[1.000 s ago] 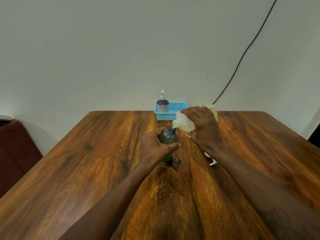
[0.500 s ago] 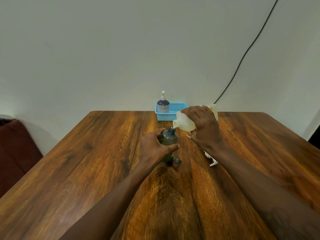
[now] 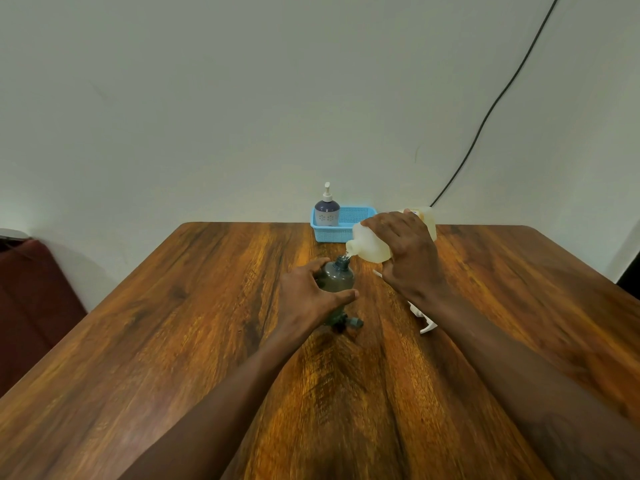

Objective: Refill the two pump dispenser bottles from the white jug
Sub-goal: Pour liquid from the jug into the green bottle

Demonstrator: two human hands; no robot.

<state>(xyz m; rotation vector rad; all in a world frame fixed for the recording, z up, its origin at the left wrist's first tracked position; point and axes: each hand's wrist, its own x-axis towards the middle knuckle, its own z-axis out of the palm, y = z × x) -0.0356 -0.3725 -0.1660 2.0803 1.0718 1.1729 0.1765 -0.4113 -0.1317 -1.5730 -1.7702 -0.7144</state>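
A dark grey dispenser bottle (image 3: 337, 277) stands upright mid-table with its neck uncovered. My left hand (image 3: 306, 297) grips its body. My right hand (image 3: 407, 252) holds the white jug (image 3: 369, 245) tipped to the left, its spout right over the bottle's neck, where clear liquid shows. A second, purple pump bottle (image 3: 326, 211) with a white pump stands in the blue basket (image 3: 349, 228) at the table's far edge. A dark pump part (image 3: 348, 322) lies just in front of the grey bottle. A white pump head (image 3: 424, 322) lies partly hidden under my right forearm.
The wooden table (image 3: 173, 341) meets a pale wall at the back. A black cable (image 3: 491, 105) runs down the wall behind the jug. A dark red seat (image 3: 31, 299) sits off the left edge.
Almost nothing has moved; both hands keep their hold and the jug stays tipped over the grey bottle's neck.
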